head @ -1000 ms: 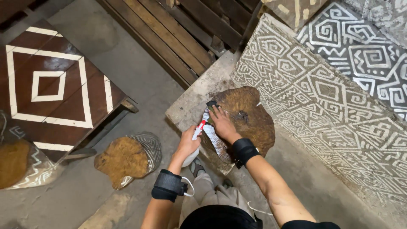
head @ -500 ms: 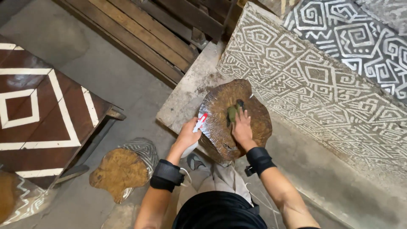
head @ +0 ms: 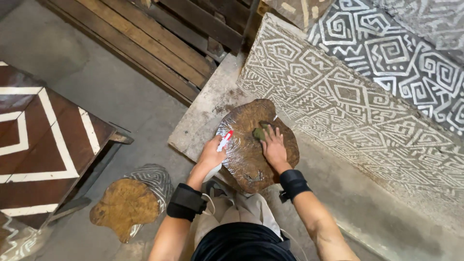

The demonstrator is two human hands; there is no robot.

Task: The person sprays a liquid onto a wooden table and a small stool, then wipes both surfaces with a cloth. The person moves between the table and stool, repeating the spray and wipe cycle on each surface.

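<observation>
We look down on a wooden slab [head: 251, 150], an irregular slice of brown wood with a glossy, wet-looking face, lying flat on a pale stone block [head: 203, 111] just in front of our knees. Its long axis runs from the edge nearest us up and slightly to the right, toward the carved wall panel [head: 338, 96] with its white geometric lines.

Our right hand [head: 274, 147] lies palm down on the upper part of the slab, fingers spread a little and pressed onto a small green pad [head: 260, 132] that peeks out past the fingertips. Our left hand [head: 211, 155] sits at the slab's left edge, closed around a spray bottle [head: 223, 142] with a white body and a red tip. The bottle's long axis slants up and to the right, and its red nozzle end points over the slab's face toward the green pad.

Both wrists carry black bands. To the lower left, well apart, a second wooden slab [head: 123, 208] rests on the grey floor, against a piece patterned with fine white lines. A dark brown board [head: 43, 145] with white diamond stripes fills the left side, and wooden planks [head: 159, 43] lie across the top.
</observation>
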